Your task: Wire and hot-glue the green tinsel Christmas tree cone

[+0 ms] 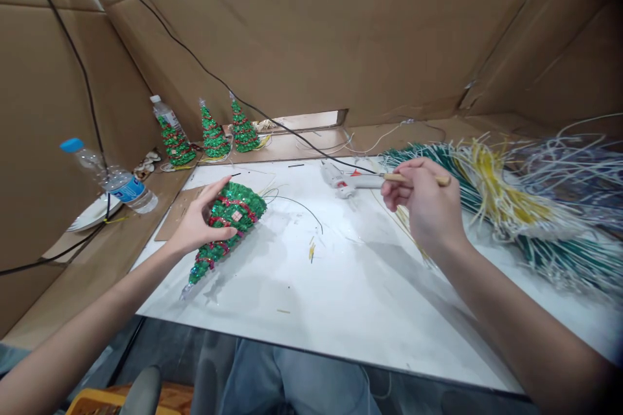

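Note:
My left hand (202, 220) is wrapped round a small green tinsel tree (246, 204) with red garland, which lies tilted over the white board, its silver tip pointing toward me. Thin wires stick out beyond its base. On the right, my right hand (426, 198) pinches a thin tool with a wooden handle (442, 180), its dark shaft pointing left. Just left of that hand, a white glue gun (341, 180) rests on the board.
Three similar trees (213, 133) stand at the back left. Two plastic bottles (129, 188) and a white plate (95, 214) are on the left. Bundles of green, yellow and white wires (516, 201) cover the right side. Black cables hang across the cardboard walls (302, 32).

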`<act>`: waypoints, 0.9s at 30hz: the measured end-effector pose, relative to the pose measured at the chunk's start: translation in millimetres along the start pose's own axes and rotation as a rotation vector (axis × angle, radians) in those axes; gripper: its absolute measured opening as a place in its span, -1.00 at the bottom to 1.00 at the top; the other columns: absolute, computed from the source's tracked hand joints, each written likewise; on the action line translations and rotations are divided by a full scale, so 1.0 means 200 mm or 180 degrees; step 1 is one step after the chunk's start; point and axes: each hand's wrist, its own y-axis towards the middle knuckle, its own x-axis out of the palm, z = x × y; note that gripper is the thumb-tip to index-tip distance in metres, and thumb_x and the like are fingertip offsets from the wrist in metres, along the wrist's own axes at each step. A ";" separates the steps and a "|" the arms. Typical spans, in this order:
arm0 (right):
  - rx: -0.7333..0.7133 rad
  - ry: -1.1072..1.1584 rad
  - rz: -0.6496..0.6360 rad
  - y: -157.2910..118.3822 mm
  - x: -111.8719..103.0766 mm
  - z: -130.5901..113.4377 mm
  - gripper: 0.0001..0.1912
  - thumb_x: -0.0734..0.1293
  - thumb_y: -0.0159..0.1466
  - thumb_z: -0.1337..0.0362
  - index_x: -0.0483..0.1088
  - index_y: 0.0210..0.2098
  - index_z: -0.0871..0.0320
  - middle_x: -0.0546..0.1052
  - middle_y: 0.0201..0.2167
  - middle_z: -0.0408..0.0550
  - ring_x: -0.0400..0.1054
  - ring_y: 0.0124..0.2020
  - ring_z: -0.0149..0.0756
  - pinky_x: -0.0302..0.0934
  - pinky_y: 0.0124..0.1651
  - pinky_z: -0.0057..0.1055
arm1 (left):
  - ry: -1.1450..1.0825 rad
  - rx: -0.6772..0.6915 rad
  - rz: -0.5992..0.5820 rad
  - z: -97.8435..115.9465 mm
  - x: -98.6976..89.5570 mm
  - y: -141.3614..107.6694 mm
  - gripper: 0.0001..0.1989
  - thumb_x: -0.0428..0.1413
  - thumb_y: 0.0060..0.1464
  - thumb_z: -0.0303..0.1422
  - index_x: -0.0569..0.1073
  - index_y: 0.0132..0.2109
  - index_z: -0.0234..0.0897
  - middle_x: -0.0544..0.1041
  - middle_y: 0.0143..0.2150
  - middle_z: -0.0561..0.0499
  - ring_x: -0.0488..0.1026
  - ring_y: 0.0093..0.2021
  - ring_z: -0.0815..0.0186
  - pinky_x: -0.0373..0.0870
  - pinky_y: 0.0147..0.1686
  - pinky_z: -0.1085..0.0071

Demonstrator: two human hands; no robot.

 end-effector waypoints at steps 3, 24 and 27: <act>-0.0289 -0.0825 0.0160 0.03 -0.04 0.03 -0.98 0.24 0.10 0.30 0.27 -0.43 0.07 0.39 -0.64 -0.21 0.17 -0.71 -0.40 0.00 -0.62 -0.43 | -0.0112 -0.0069 0.0059 0.00 0.03 0.00 -0.02 0.35 -0.28 -0.12 0.19 0.31 -0.20 0.20 0.32 -0.16 0.11 0.33 -0.06 0.01 0.31 0.03; -0.0362 -0.4444 -0.0923 0.12 -0.12 0.19 -0.56 0.12 0.23 0.08 0.34 0.04 0.04 0.42 -0.03 0.00 0.34 -0.05 -0.06 0.15 -0.23 -0.26 | -0.3098 -0.1275 0.0867 -0.08 0.14 -0.04 -0.25 0.18 -0.25 -0.30 0.36 0.19 -0.28 0.58 -0.03 -0.07 0.49 0.02 -0.04 0.45 0.00 0.13; -0.0298 -0.4480 -0.0999 0.12 -0.12 0.19 -0.58 0.13 0.23 0.11 0.36 0.03 0.00 0.40 -0.01 -0.01 0.32 -0.02 -0.07 0.15 -0.21 -0.26 | -0.2978 -0.1152 0.0782 -0.10 0.13 -0.04 -0.22 0.18 -0.24 -0.28 0.33 0.22 -0.27 0.56 0.01 -0.09 0.44 0.08 -0.06 0.41 0.05 0.11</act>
